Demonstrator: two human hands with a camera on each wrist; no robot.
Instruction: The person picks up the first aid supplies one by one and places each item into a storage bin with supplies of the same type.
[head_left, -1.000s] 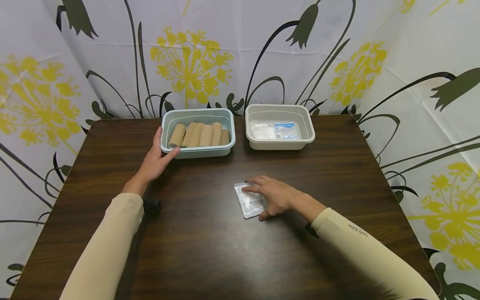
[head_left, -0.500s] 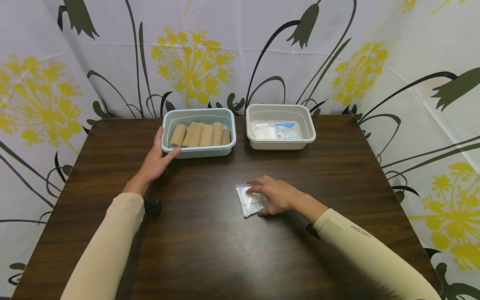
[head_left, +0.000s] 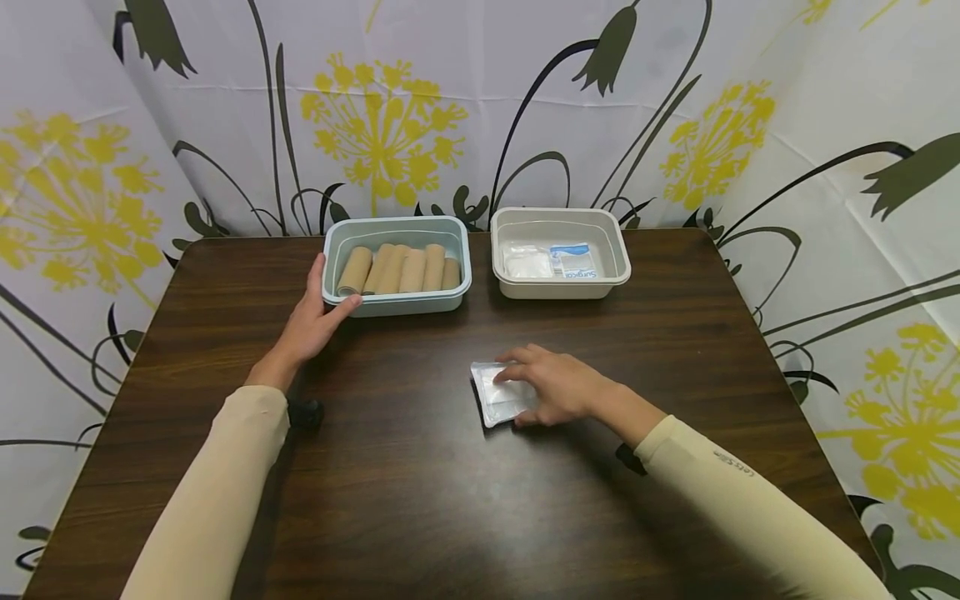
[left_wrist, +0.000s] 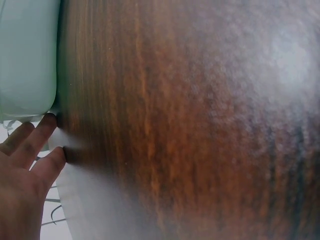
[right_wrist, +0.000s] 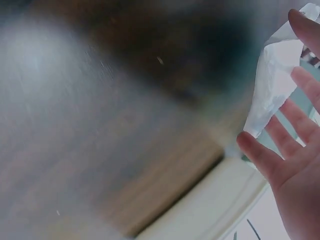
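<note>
My left hand (head_left: 306,323) rests at the left front corner of a pale blue tub (head_left: 405,308), thumb at the front rim and fingers along the side. Several tan rolls (head_left: 412,271) lie side by side in that tub. In the left wrist view, straight fingers (left_wrist: 37,137) touch the tub's corner. Mid-table, my right hand (head_left: 558,385) holds a flat white-and-clear packet (head_left: 497,400) between thumb and fingers; a dark shadow shows under its left edge. The right wrist view has the packet (right_wrist: 275,75) tilted, gripped by its edges.
A cream tub (head_left: 555,290) stands to the right of the blue one at the table's back edge. Inside are a white packet (head_left: 527,262) and a blue-and-white packet (head_left: 575,262) printed "Surgical". Behind the brown wooden table (head_left: 390,500) hangs a flowered curtain (head_left: 480,100).
My right hand has closed its thumb and fingers more on the packet and raised its near edge, shifting slightly away from me. My left hand stays at the blue tub.
</note>
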